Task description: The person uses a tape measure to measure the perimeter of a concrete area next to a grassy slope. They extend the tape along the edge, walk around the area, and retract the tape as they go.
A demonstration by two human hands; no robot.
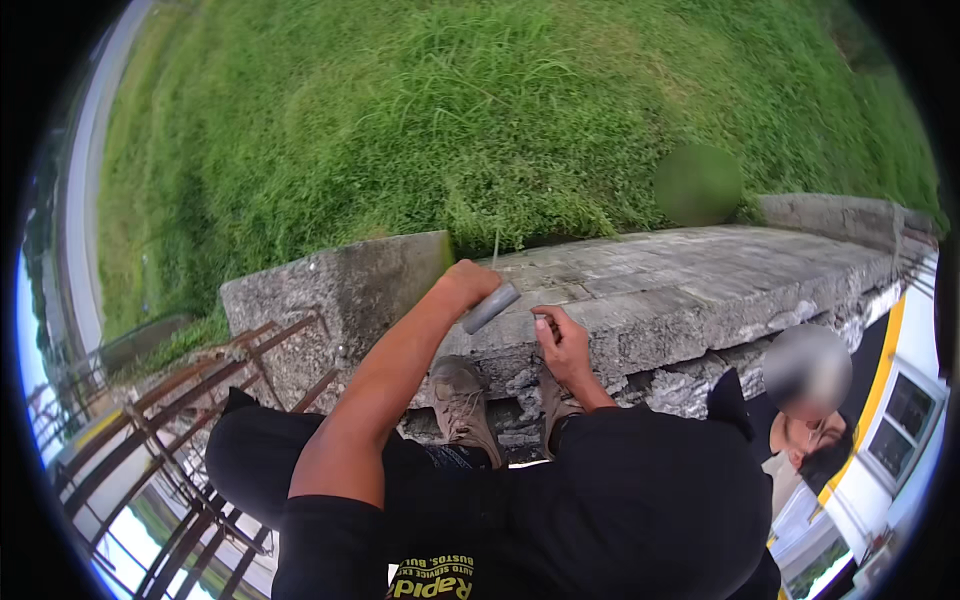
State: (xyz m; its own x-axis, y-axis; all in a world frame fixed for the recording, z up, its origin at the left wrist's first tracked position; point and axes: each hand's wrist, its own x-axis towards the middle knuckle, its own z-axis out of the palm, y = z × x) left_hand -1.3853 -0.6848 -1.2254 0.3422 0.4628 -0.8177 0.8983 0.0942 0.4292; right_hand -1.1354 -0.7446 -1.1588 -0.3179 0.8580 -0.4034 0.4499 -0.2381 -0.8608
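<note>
My left hand (472, 285) is closed over the concrete ledge, and a grey cylindrical tool head or bar (491, 309) sticks out at its lower right side. A thin pale rod (496, 245) shows just above that fist; whether it is part of the same thing I cannot tell. To the right, my right hand (566, 345) is closed in a pinch near the broken edge of the slab. Something small and greyish seems to sit at its fingertips, too small to name. The two hands are apart.
My brown shoes (461, 400) rest at the jagged edge of the concrete slab (640, 285). A concrete block (340, 295) and rusty steel bars (190, 400) lie left. Thick grass (400, 120) grows beyond. Down at the right is another person (800, 440) near a building window (903, 412).
</note>
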